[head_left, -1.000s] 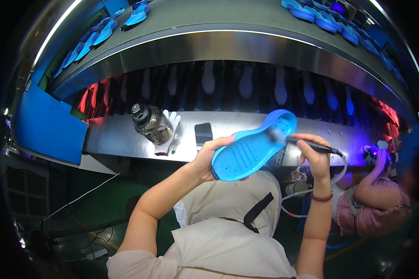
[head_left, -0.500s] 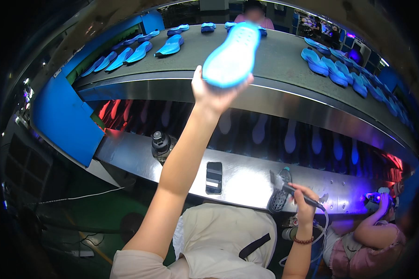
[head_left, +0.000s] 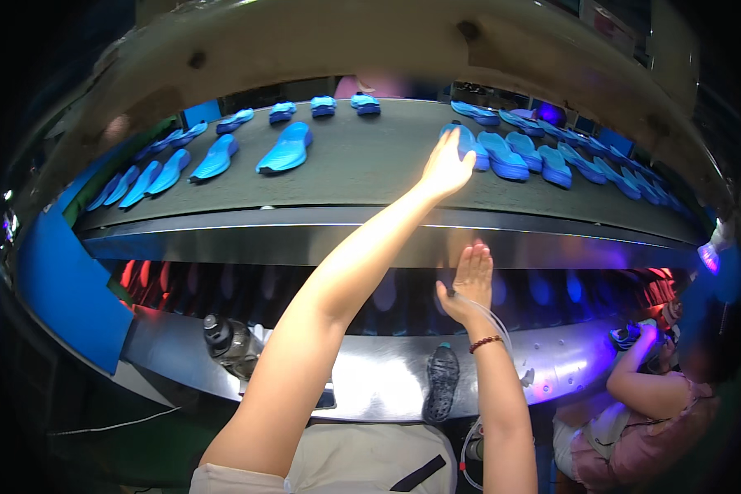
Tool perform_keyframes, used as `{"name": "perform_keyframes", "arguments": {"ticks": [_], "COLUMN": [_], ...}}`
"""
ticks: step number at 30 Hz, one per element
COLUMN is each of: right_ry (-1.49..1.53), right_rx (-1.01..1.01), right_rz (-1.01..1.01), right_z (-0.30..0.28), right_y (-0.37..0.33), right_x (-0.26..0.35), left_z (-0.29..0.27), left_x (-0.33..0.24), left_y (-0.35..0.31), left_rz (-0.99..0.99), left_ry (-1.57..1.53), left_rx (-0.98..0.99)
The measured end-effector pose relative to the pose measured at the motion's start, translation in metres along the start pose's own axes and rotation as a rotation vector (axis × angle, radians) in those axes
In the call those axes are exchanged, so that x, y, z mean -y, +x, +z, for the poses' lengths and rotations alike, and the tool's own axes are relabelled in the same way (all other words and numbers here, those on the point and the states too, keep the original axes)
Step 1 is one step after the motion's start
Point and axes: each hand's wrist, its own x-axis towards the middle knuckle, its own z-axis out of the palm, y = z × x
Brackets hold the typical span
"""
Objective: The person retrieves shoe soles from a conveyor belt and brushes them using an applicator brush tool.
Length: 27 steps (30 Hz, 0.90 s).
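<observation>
Over the belt, my left hand [head_left: 447, 169] reaches up to a blue shoe sole [head_left: 468, 142], its fingers along the sole's left side and its thumb near the lower end. That sole lies at the left end of a row of blue soles [head_left: 502, 156]. Below the belt's metal edge, my right hand [head_left: 472, 284] is raised with its fingers stretched upward. A black-handled brush [head_left: 451, 292] is tucked by its thumb, mostly hidden, and a pale tube [head_left: 496, 317] trails from it along the wrist.
The dark conveyor belt [head_left: 346, 181] carries more blue soles [head_left: 286, 148] on the left. On the metal ledge [head_left: 379, 370] are a black patterned sole [head_left: 442, 383], a dark bottle [head_left: 232, 346] and a phone [head_left: 328, 397], partly behind my left arm. A co-worker [head_left: 650, 403] sits at right.
My left hand has carried the blue sole from close before me to the belt's right-hand row. My right hand has risen from the ledge, its fingers now straightened. The view has shifted.
</observation>
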Motion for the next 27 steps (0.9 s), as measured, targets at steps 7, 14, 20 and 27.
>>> {"name": "perform_keyframes", "arguments": {"ticks": [7,14,20,27], "right_ry": [-0.003,0.107,0.635,1.585], "right_rx": [-0.118,0.156,-0.023,0.115], "right_rz": [-0.035,0.077,0.249,0.806], "right_z": [0.012,-0.017,-0.084,-0.133], "right_y": [-0.007,0.003,-0.03,-0.114], "right_x": [-0.005,-0.001,0.027,0.062], "left_z": [0.026,-0.072,-0.144,-0.172], "left_x": [0.017,-0.026,-0.031,0.042], "left_y": [0.02,-0.038,-0.176,-0.345], "left_rz": [0.014,0.401,-0.149,-0.595], "left_ry": [0.607,0.676,-0.791,-1.604], "left_rx": [0.392,0.246,-0.648,0.444]}}
